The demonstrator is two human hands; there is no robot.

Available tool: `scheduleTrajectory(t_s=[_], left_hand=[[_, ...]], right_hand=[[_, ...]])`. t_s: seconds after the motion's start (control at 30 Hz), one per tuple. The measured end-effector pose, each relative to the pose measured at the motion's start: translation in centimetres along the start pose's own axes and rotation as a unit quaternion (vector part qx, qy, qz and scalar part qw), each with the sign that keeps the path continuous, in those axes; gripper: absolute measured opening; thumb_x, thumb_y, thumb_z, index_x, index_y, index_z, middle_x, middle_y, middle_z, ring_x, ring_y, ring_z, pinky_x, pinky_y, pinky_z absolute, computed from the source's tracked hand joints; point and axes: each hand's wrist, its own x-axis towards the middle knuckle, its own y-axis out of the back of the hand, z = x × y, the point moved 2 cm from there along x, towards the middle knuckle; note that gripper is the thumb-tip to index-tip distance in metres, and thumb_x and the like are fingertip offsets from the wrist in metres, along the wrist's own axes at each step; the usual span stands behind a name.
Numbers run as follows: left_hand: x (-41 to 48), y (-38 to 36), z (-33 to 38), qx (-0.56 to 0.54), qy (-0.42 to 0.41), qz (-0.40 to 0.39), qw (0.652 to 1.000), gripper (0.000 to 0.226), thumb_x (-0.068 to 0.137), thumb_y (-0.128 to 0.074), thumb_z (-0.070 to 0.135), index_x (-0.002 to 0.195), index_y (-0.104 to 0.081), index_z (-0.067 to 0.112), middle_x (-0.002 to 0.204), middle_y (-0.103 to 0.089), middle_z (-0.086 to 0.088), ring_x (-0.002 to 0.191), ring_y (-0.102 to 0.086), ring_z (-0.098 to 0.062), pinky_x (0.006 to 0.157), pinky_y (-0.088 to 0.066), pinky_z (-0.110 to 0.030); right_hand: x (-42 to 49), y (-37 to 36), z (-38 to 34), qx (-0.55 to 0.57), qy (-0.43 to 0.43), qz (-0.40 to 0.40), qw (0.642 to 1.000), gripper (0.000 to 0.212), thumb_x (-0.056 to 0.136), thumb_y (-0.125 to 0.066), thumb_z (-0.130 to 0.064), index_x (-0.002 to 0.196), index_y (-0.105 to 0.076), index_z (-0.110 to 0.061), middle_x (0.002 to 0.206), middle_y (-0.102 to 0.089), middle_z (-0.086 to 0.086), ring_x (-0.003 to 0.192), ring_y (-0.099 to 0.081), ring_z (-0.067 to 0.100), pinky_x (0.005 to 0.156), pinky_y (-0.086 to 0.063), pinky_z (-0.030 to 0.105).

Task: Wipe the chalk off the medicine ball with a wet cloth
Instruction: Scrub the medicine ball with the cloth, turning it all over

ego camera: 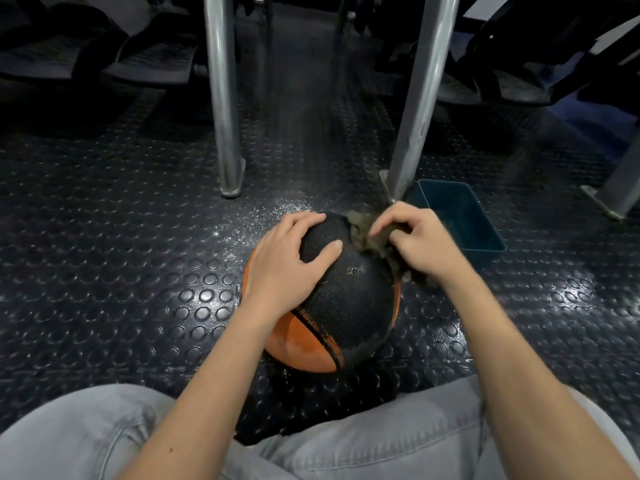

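A black and orange medicine ball (349, 306) sits on the dark studded floor between my knees. My left hand (287, 261) lies spread over its upper left side, fingers straight, holding it still. My right hand (415, 240) grips a crumpled brownish-grey cloth (367, 237) and presses it against the ball's upper right side. The ball's black panel looks wet and shiny, with a small mark near its middle. The cloth's lower end hangs under my right wrist.
A teal rectangular tub (460, 216) stands on the floor just right of the ball. Two metal posts (225, 98) (419, 98) rise behind the ball. Black gym equipment fills the back. Wet speckles glisten on the floor (270, 213) behind the ball.
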Motion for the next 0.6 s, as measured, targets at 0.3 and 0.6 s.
scheduleTrajectory(t_s=[0.3, 0.6], left_hand=[[0.0, 0.1, -0.2, -0.001, 0.001, 0.004, 1.0, 0.054, 0.077, -0.047, 0.062, 0.124, -0.055, 0.037, 0.127, -0.047, 0.025, 0.117, -0.046, -0.004, 0.099, -0.037, -0.031], [-0.3, 0.3, -0.1, 0.002, 0.001, 0.005, 1.0, 0.054, 0.077, -0.047, 0.063, 0.124, -0.054, 0.038, 0.126, -0.045, 0.027, 0.117, -0.046, -0.004, 0.099, -0.038, -0.032]], right_hand=[[-0.6, 1.4, -1.8, 0.031, -0.006, -0.067, 0.997, 0.048, 0.075, -0.054, 0.011, 0.079, -0.068, -0.034, 0.091, -0.061, -0.014, 0.087, -0.056, -0.003, 0.085, -0.042, 0.011], [-0.9, 1.6, -1.0, -0.033, -0.039, -0.058, 0.997, 0.039, 0.077, -0.057, 0.006, 0.086, -0.073, -0.029, 0.097, -0.066, -0.008, 0.094, -0.06, 0.01, 0.085, -0.044, 0.018]])
